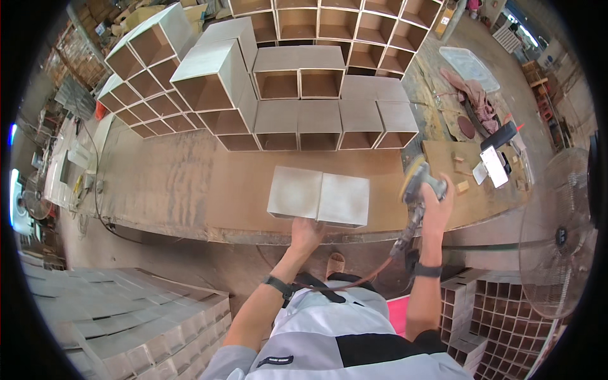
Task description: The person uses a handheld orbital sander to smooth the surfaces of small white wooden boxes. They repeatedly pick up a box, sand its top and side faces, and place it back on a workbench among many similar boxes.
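Note:
A white two-compartment wooden box (345,192) lies on the workbench in front of me, its two smooth faces up. At the box's near side, my left hand (306,234) grips the lower edge around the middle divider; its fingertips are hidden inside or under it. To the right of the box, my right hand (437,199) is closed around an orbital sander (416,180). The sander is raised off the box, with its round yellowish pad tilted up and leftward. A reddish-brown hose (373,273) trails from it across my lap.
Stacked white boxes (275,117) with brown interiors line the bench's far side. At the right lie a phone (494,166), small wood blocks (462,186) and a pink cloth (472,98). A large fan (560,237) stands right. More stacked boxes (145,316) fill the floor behind left.

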Action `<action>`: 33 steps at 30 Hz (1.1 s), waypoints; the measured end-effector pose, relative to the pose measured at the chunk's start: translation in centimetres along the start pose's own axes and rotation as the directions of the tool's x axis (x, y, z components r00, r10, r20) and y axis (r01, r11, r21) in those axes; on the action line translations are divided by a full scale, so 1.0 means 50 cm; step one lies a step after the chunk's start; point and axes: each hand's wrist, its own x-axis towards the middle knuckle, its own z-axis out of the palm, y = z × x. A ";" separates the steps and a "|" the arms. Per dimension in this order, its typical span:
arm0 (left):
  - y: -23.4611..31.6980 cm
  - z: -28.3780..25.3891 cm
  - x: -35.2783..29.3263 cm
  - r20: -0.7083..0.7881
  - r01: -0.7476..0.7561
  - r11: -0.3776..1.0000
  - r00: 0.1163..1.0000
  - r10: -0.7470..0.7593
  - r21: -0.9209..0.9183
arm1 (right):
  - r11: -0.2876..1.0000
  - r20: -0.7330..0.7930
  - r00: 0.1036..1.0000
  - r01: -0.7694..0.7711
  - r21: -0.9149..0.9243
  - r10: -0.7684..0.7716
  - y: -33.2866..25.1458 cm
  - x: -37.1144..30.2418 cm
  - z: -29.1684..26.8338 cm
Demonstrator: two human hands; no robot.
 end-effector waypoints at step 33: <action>-0.023 -0.137 -0.043 0.333 0.726 0.451 0.658 -0.676 -0.519 | 0.998 0.415 0.910 0.041 -0.041 -0.021 -0.239 0.008 0.018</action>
